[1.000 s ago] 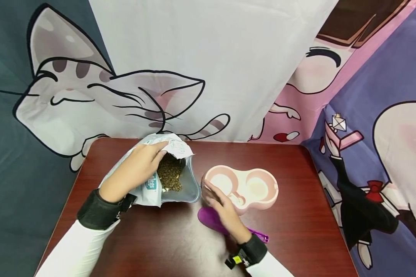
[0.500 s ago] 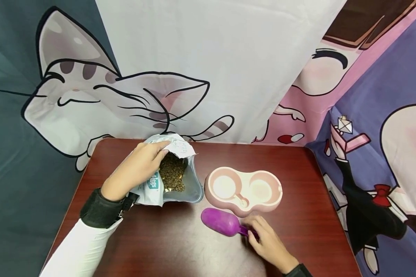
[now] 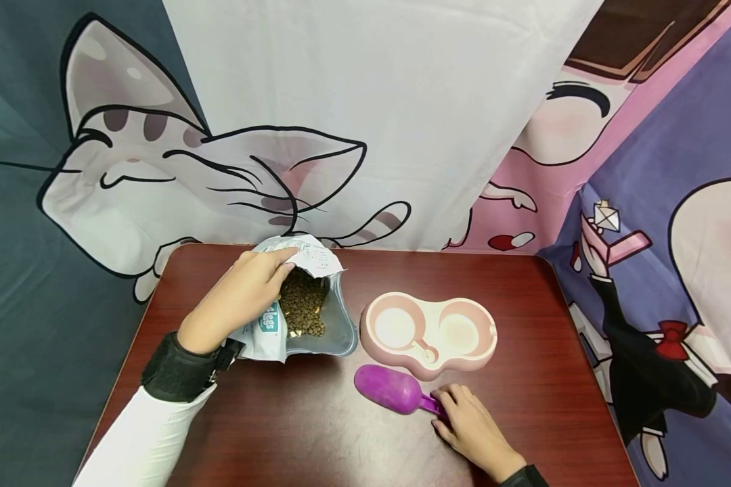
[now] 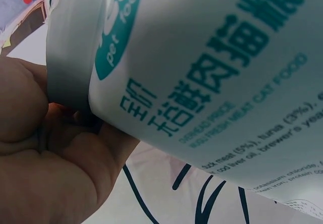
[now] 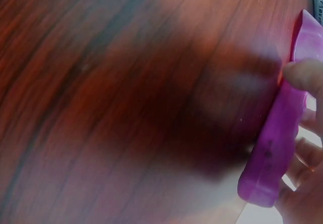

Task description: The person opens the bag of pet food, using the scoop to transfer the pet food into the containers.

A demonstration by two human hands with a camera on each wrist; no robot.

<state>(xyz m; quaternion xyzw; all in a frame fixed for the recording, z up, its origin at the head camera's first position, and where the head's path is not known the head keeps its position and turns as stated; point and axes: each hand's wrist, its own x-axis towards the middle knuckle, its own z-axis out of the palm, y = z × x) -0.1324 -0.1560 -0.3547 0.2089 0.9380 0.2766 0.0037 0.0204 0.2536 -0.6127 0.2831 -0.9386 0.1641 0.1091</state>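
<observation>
The purple scoop lies on the dark wooden table, near the middle of the head view, its rounded back uppermost and its handle running toward four o'clock. It looks like moulded plastic, so I'd expect it to be light, stiff and hard to break, a little slick on its glossy back; the handle is the place to take hold, close to the neck. The right hand is there, at four o'clock of the scoop — fingers curled about the handle, thumb and fingers on opposite sides of it. At one o'clock sits a pink double bowl, likely rigid. Toward ten o'clock stands a clear tub, with brown kibble showing beside a white bag; how far the bag goes into the tub I cannot tell. The left hand, also toward ten, grips the bag near its mouth, fingers bent round the edge — limp, crinkly film, best held by that edge, since the kibble would slide about.
</observation>
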